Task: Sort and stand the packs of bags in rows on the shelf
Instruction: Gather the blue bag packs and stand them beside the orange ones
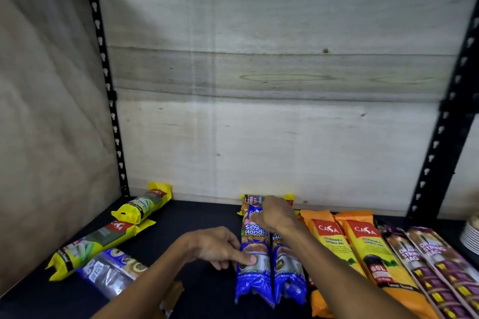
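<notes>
Resting on the shelf [202, 217] between the two hands, the blue pack [255, 256] is lying flat, its length running front to back, touching a second blue pack [286, 274] on its right. The left hand [220, 247] is pressing its thumb onto the lower half of the pack while the curled fingers are sitting against its left edge, so it is gripping the pack from the side. The right hand [276, 216] is reaching over the far end, fingers bent down onto the top; I cannot tell whether it is pinching the wrapper or only pressing on it.

The pack is looking like a roll of bags in thin glossy film: probably light, soft enough to bend in the middle and slippery at the crimped ends. Taking hold around the firm middle, not the loose end flaps, is likely the safer way to stand it up.

Counting outward: two blue packs are lying under the hands, and a third one in clear and blue film [111, 273] is lying to the left of the left hand. Beyond the right hand a yellow pack [289, 198] is peeking out at the wall. To the right of the right arm two orange packs [326, 241] [368, 248] are lying side by side, then two purple packs [412, 267] [440, 256]. Far left of the left hand two yellow packs [145, 206] [96, 243] are lying askew, well apart from the rows. An orange-brown pack [173, 295] is showing partly below the left forearm.
</notes>
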